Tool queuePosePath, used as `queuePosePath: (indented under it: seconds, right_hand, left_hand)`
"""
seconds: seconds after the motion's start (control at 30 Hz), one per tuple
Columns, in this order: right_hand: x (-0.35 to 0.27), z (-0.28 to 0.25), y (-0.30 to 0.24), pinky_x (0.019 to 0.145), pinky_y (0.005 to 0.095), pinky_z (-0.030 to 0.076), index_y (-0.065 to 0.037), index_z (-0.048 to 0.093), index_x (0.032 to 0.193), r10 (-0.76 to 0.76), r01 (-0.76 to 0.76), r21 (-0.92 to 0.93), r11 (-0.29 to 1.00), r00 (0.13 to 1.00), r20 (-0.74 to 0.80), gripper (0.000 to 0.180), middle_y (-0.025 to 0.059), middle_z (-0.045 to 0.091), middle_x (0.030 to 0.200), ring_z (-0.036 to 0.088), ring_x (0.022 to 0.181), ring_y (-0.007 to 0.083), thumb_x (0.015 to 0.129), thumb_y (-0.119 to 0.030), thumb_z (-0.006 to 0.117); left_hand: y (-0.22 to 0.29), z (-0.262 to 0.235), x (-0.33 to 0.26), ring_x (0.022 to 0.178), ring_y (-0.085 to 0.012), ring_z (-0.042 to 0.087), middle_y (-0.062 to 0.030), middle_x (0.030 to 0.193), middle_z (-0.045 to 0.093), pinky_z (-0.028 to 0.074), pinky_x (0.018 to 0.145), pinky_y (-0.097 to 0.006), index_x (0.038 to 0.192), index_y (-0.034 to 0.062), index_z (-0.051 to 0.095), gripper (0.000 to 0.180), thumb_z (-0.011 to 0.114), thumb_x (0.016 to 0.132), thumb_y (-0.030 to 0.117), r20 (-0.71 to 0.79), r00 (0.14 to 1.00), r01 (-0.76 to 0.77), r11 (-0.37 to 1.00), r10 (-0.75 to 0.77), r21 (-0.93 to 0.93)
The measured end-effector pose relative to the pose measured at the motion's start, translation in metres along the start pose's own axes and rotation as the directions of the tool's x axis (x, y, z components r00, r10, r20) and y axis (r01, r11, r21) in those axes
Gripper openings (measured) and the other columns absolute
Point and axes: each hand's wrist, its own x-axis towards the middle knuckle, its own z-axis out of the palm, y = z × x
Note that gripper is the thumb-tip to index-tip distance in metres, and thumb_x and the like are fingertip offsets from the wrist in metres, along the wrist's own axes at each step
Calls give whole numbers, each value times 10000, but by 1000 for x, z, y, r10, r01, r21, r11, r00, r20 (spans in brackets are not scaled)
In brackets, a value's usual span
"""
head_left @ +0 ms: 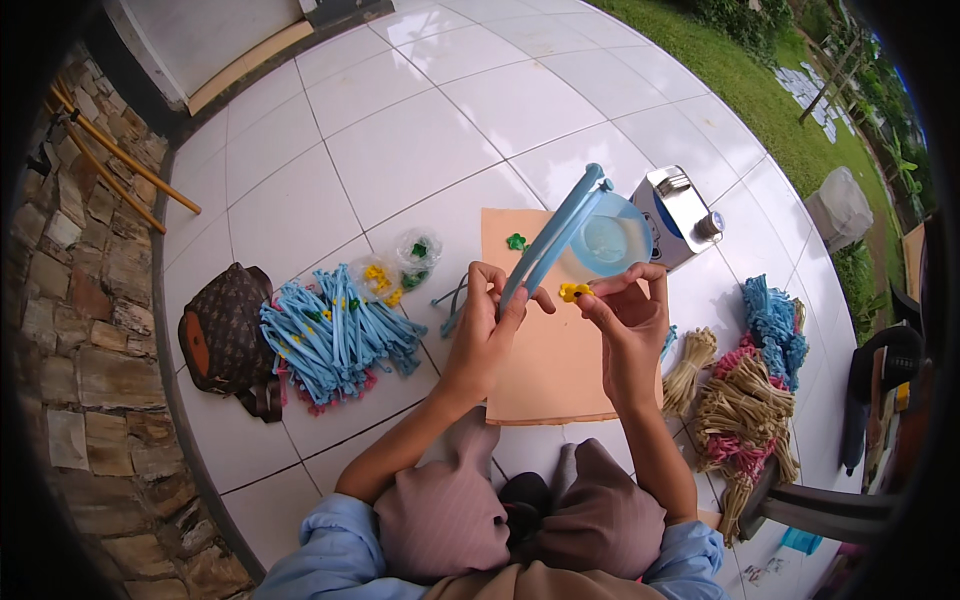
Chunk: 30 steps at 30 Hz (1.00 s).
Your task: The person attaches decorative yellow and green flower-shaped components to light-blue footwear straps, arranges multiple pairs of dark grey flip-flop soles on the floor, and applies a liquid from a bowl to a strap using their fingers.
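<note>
Since the flower (pixel 574 292) is small, the right hand (pixel 637 335) pinches it; the left hand's (pixel 480 340) grip closes round the blue strap (pixel 553 226), likely to steady it.

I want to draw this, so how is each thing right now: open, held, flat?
Blue strip: held in left hand, slanting
Yellow flower: pinched in right hand
Green flower: lying on cardboard
Cardboard: lying flat
Blue bowl: upright, uncovered
Metal can: standing, capped
Brown bag: on the tiles, closure unclear
Blue pile: loosely heaped
Beige strips: bunched together
Plastic bag: crumpled
</note>
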Motion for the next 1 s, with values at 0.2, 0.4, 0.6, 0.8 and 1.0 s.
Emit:
queuePosePath:
  seconds: [0.2,0.4,0.6,0.8,1.0]
  right_hand:
    - [1,7,8,650,277,460,-75,335,960,210,-203,175,963,978,-22,399,141,616,789,582,680,174,746,41,651]
    - [5,10,10,634,294,456,-74,288,933,252,-240,196,951,967,-36,430,166,623,770,571,643,195,741,42,654]
    - [6,11,12,616,309,450,-78,278,919,248,-235,180,955,967,-57,436,164,622,761,559,618,195,737,37,658]
    - [6,11,10,599,313,444,-78,272,915,253,-238,186,953,965,-60,437,163,619,753,555,600,198,735,48,650]
    - [7,13,12,594,311,442,-81,272,911,251,-238,175,955,966,-57,445,157,616,739,553,588,196,727,48,656]
  left_hand:
    - [-3,5,-2,601,-53,347,-40,701,489,316,549,-196,809,87,286,189,438,921,85,-37,999,0,991,5,130]
    - [-1,8,-5,520,-88,385,-44,654,502,332,483,-249,831,36,365,179,480,911,147,-75,996,-19,946,46,325]
    - [-7,6,-6,493,-94,376,-47,605,409,323,459,-258,829,39,345,171,474,908,120,-60,997,-32,940,55,339]
    - [0,8,-7,513,-108,414,-70,643,472,360,482,-255,830,35,337,161,468,902,93,-40,995,-69,926,90,370]
    - [3,5,-9,562,-26,366,-34,698,534,300,479,-214,849,47,367,130,459,916,111,-29,998,-45,912,62,407]
